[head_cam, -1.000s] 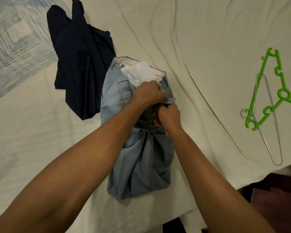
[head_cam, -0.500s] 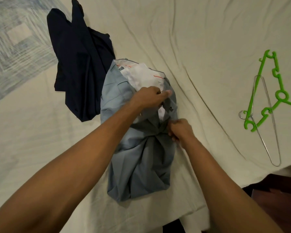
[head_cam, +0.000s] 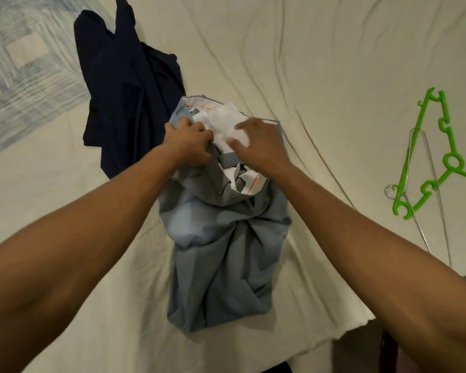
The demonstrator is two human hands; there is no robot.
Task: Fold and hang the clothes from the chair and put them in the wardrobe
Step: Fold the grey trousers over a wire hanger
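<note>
Grey-blue trousers lie bunched on the bed in the middle of the view, waistband away from me, with white pocket lining turned out at the top. My left hand grips the left side of the waistband with curled fingers. My right hand lies on the white lining with its fingers spread and fairly straight. A dark navy garment lies crumpled to the upper left, touching the trousers' top corner.
A green plastic hanger and a thin wire hanger lie on the cream sheet at the right. A blue patterned cover shows at the upper left. The bed's near edge and dark furniture are at the lower right.
My right hand has left the trousers' middle and moved up onto the white lining, fingers spread. My left hand has shifted left along the waistband. More lining is exposed.
</note>
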